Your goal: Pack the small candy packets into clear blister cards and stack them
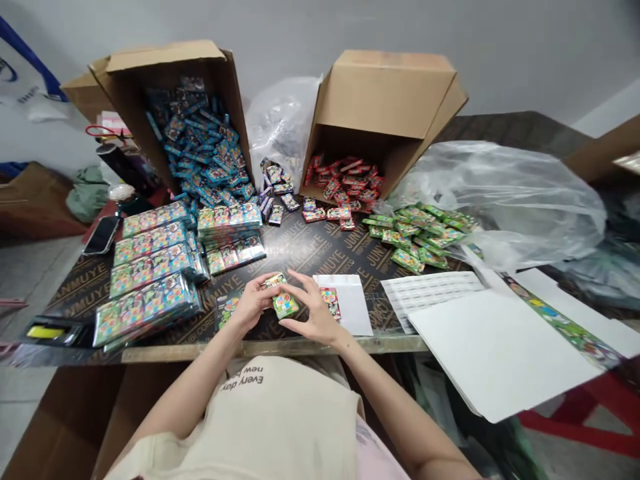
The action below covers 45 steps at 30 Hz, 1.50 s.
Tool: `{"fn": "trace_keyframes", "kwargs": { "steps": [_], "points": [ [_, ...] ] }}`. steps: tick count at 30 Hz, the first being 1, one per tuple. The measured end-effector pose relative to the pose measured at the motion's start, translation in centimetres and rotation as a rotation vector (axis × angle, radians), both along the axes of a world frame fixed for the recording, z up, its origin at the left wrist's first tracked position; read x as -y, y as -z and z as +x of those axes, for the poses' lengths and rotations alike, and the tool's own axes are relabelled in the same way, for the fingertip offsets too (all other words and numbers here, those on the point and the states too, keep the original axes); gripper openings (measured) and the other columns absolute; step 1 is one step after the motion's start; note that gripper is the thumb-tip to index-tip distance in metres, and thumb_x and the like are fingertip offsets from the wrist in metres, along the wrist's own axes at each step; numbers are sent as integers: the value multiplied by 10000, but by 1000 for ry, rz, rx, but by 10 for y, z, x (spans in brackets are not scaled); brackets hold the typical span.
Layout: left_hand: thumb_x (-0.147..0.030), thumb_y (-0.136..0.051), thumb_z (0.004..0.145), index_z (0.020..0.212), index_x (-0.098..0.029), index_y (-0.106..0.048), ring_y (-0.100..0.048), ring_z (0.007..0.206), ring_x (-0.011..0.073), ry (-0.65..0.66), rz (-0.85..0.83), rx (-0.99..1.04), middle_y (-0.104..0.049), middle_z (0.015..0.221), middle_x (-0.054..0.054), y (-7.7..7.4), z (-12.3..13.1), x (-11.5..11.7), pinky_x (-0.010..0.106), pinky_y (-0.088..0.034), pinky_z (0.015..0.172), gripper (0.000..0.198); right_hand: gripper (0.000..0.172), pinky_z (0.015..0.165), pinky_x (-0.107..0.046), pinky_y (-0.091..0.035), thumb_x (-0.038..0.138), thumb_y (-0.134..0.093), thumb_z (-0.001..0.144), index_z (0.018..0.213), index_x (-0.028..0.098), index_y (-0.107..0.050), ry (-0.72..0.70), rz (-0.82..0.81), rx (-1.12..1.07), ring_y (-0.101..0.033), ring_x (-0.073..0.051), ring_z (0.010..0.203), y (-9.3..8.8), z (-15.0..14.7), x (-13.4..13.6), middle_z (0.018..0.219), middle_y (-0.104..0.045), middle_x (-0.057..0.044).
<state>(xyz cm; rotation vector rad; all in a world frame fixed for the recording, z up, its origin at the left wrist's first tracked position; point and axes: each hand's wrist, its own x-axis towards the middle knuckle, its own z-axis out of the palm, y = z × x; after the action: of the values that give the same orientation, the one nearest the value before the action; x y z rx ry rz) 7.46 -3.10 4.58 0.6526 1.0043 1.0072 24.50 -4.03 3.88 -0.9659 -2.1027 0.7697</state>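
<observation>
Between my two hands, just above the near edge of the table, is a small green printed pack point(285, 304). My left hand point(253, 303) pinches its left side and upper edge. My right hand point(317, 312) spans the pack, fingers at its top and thumb near its lower corner. Partly hidden behind my right hand, a red printed pack point(330, 301) rests on a white sheet point(356, 303). Left of my left hand, a dark printed sheet or wrapper point(226, 305) lies on the table, partly covered.
Open cartons hold blue packs point(205, 147) and red packs point(350, 179). Green packs point(420, 230) are heaped at right, by a clear plastic bag point(500, 193). Wrapped multi-pack stacks point(145, 307) stand at left near a phone point(101, 235). White sheets point(500, 340) overhang the right edge.
</observation>
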Motion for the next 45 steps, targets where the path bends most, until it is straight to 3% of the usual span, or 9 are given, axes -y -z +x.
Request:
{"fn": "trace_keyframes", "kwargs": {
  "steps": [6, 10, 13, 18, 26, 31, 34, 37, 45],
  "points": [
    [-266, -789, 643, 1315, -165, -458, -539, 501, 75, 250, 78, -95, -632, 706, -22, 6, -23, 16, 173, -416, 496, 756, 793, 1078, -469, -342, 323, -758, 683, 1391, 296, -402, -319, -141, -65, -406, -275, 1295, -10, 7, -3, 1368, -460, -88],
    [-439, -676, 759, 1388, -149, -381, -631, 875, 226, 172, 297, -563, -667, 973, 106, 22, -36, 13, 372, -494, 791, 753, 750, 1022, -456, -391, 244, -743, 636, 1327, 270, -452, -85, -62, -54, -481, -285, 1180, -1, 14, -13, 1245, -521, -85],
    [-449, -815, 576, 1392, -155, -395, -433, 1231, 354, 217, 558, -1131, -514, 1306, 185, 37, -48, 9, 533, -274, 1055, 964, 722, 1009, -495, -384, 263, -747, 645, 1307, 264, -462, 96, 10, 34, -482, -308, 1158, 20, 22, -29, 1232, -526, -97],
    [-342, -798, 590, 1473, -156, -226, -482, 1170, 325, 431, 683, -1425, -557, 1227, 153, 53, -54, 9, 531, -211, 1077, 1067, 801, 1033, -528, -355, 360, -816, 618, 1326, 236, -461, 44, -26, 162, -452, -335, 1209, 52, 24, -42, 1300, -489, -132],
    [-326, -824, 558, 1492, -241, -161, -494, 1170, 295, 304, 717, -1115, -531, 1241, 93, 35, -55, 15, 525, -222, 1101, 1148, 890, 1133, -437, -279, 401, -818, 632, 1394, 275, -378, -214, -318, -163, -392, -279, 1333, 31, 15, -30, 1419, -436, -86],
    [-373, -805, 605, 1313, -233, -529, -560, 949, 218, -217, 577, -851, -545, 1034, 53, 23, -36, -1, 350, -457, 865, 773, 780, 1098, -427, -330, 411, -681, 778, 1430, 336, -259, 214, -440, -608, -406, -227, 1330, 5, -22, -35, 1449, -403, -77],
    [-383, -706, 731, 1056, -202, -703, -574, 840, 162, -382, 472, -532, -601, 903, 36, 23, -19, -8, 280, -456, 785, 372, 713, 991, -397, -439, 414, -668, 760, 1369, 298, -316, 420, -545, -864, -552, -201, 1151, -5, -45, -44, 1204, -589, -78],
    [-414, -733, 695, 867, -172, -735, -598, 805, 137, -529, 312, -187, -669, 865, 33, 24, -1, -6, 250, -450, 779, 297, 694, 922, -345, -478, 330, -732, 656, 1261, 267, -397, 594, -550, -1022, -582, -175, 1045, -11, -55, -52, 1133, -576, -60],
    [-398, -819, 550, 650, -132, -645, -560, 542, 91, -555, 20, 169, -646, 619, -17, 8, 6, -1, 213, -435, 588, 333, 725, 713, -259, -521, 149, -718, 500, 1147, 322, -439, 462, -692, -1032, -639, -124, 834, -21, -53, -48, 1166, -482, 0]
  ]
}}
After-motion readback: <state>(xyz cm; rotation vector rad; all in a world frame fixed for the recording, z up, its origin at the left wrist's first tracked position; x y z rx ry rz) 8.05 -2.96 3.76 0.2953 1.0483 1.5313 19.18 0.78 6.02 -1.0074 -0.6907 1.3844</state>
